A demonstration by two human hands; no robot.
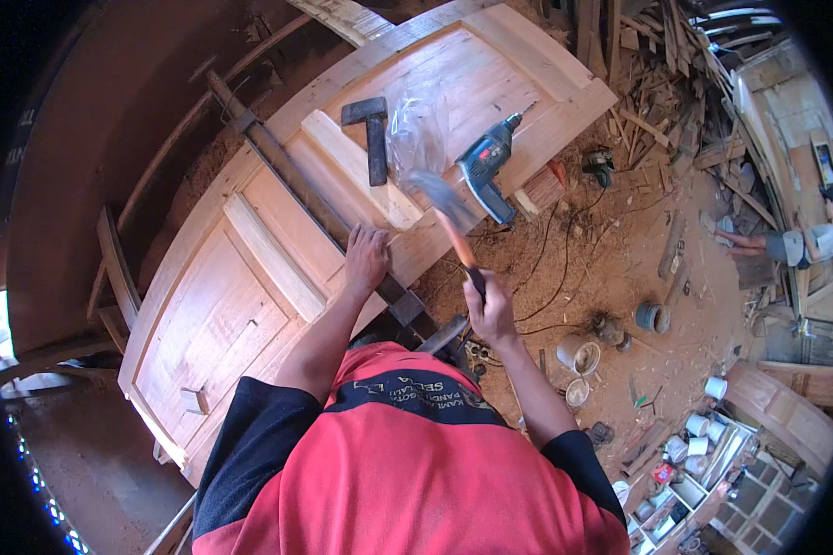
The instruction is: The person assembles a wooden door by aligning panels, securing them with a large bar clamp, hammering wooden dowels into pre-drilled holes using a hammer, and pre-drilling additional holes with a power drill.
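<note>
A wooden panelled door (241, 287) lies slantwise across my work area, with a long metal bar clamp (292, 176) running over it. My left hand (367, 261) rests on the door beside the clamp bar, fingers laid on the wood and nothing visible in them. In my right hand (492, 310) is a hammer (457, 239), gripped by the dark end of its orange-brown handle. Its metal head is blurred and raised near the door's edge. A blue-grey power drill (487, 165) lies on the door beyond it, next to a clear plastic bag (416, 129) and a black mallet (373, 139).
Sawdust and dark cables cover the floor on the right, where several buckets (578, 354) stand. Scrap wood (657, 102) is heaped at the far right. Another person (787, 245) is at the right rim. A small metal piece (194, 400) lies on the door's near-left panel.
</note>
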